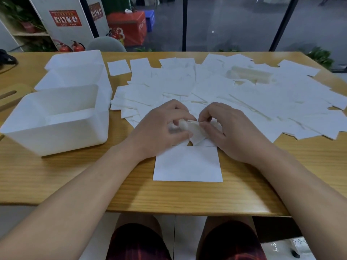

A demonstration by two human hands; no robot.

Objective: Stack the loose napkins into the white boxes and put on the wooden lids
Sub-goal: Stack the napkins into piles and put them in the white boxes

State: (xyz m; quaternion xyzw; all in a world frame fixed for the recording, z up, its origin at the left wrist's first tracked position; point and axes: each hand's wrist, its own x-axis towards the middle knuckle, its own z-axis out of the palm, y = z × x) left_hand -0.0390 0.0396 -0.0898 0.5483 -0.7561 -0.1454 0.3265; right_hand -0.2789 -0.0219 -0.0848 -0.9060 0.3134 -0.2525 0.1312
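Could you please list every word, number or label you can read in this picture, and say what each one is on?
"3": a large pale digit, partly hidden, on the red box beyond the table.
Red poster on the white panel: print too blurred to read.
Second red poster behind it: also unreadable.
Napkins and white boxes: no print visible.

left: 3 white boxes [56, 117] in a row, blocking the table's left side | far half: loose napkins [225, 91] carpet the wooden table [75, 184], roll [249, 75] among them | centre: both hands over flat napkin [187, 164] | free: bare wood along the near edge and either side of that napkin
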